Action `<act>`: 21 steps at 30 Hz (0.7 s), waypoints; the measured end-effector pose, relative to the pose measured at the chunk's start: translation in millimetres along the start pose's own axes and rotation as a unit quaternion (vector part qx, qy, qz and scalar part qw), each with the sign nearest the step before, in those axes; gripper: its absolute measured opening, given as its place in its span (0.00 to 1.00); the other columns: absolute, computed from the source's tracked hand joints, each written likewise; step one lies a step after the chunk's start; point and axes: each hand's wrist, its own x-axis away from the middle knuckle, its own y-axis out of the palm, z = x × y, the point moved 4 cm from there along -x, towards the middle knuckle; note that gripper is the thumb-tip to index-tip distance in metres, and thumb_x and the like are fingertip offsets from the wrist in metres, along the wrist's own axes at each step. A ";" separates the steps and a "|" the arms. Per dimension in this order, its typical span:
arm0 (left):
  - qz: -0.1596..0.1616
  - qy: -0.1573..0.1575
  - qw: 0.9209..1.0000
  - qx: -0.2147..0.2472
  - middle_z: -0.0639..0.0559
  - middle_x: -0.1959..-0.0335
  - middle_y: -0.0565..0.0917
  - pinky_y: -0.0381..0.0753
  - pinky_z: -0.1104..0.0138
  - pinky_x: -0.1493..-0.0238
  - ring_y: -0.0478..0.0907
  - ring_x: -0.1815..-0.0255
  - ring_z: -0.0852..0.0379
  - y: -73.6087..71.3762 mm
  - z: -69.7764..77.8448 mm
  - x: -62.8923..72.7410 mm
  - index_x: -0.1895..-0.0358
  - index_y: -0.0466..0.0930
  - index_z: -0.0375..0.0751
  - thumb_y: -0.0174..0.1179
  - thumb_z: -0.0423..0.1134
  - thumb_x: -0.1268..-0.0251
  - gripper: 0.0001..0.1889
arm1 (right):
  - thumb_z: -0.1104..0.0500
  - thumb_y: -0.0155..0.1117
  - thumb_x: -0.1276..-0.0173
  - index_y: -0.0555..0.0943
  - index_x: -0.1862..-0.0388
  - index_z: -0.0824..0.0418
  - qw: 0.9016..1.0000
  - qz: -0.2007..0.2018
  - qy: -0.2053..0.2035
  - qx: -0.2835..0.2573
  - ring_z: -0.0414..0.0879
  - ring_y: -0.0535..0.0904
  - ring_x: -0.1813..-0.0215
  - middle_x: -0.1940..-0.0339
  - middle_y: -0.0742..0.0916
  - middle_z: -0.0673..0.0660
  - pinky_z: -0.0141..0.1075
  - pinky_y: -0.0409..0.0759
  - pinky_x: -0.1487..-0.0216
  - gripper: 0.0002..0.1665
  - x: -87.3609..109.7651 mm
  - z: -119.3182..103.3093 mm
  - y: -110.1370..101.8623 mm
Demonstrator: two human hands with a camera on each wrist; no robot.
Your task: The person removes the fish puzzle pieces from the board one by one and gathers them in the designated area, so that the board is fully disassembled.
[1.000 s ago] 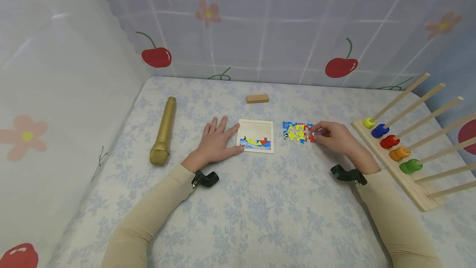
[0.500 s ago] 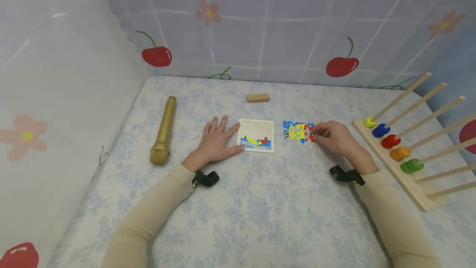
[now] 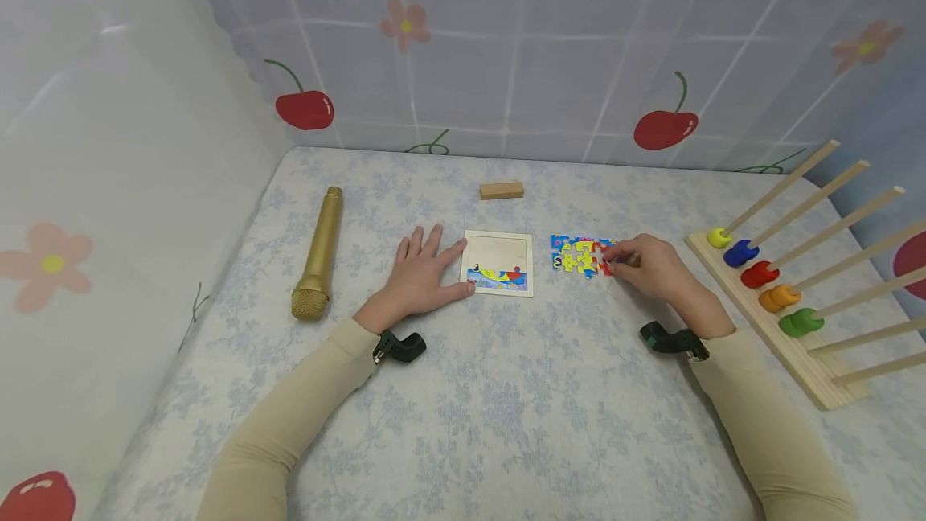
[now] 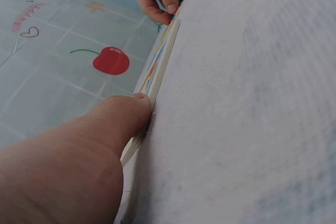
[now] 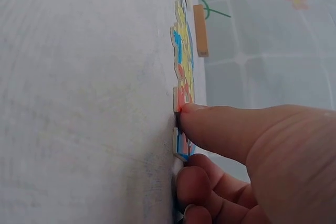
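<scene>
My left hand (image 3: 419,278) lies flat with fingers spread, its thumb and index fingertips on the left rim of a square wooden puzzle tray (image 3: 497,293). Along the tray's bottom runs a strip of fitted picture pieces (image 3: 499,276); bare wood shows above. To its right, a cluster of joined jigsaw pieces (image 3: 576,256) in yellow, blue and red lies on the cloth. My right hand (image 3: 651,266) is at the cluster's right end, thumb and curled fingers pinching a red puzzle piece (image 5: 181,98). A blue-edged piece (image 5: 180,142) shows below the thumb in the right wrist view.
A gold microphone (image 3: 319,256) lies at the left. Behind the tray sits a small wooden block (image 3: 501,190). On the right stands a pegged wooden rack (image 3: 767,320) with coloured rings, its long pegs leaning outward. A patterned curtain (image 3: 506,55) closes off the back.
My right hand makes only slight movements at the right end of the jigsaw pieces. The left hand stays still on the tray's rim.
</scene>
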 end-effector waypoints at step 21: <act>-0.006 -0.009 1.000 -0.001 0.38 0.14 0.41 0.33 0.38 0.19 0.29 0.15 0.33 1.3 -0.9 -1.8 0.17 0.54 0.57 0.57 0.68 0.33 0.44 | 0.64 0.66 0.31 0.87 0.50 0.66 1.000 0.000 0.004 0.000 0.53 0.77 0.60 0.56 0.84 0.66 0.37 0.73 0.62 0.13 0.5 0.5 0.5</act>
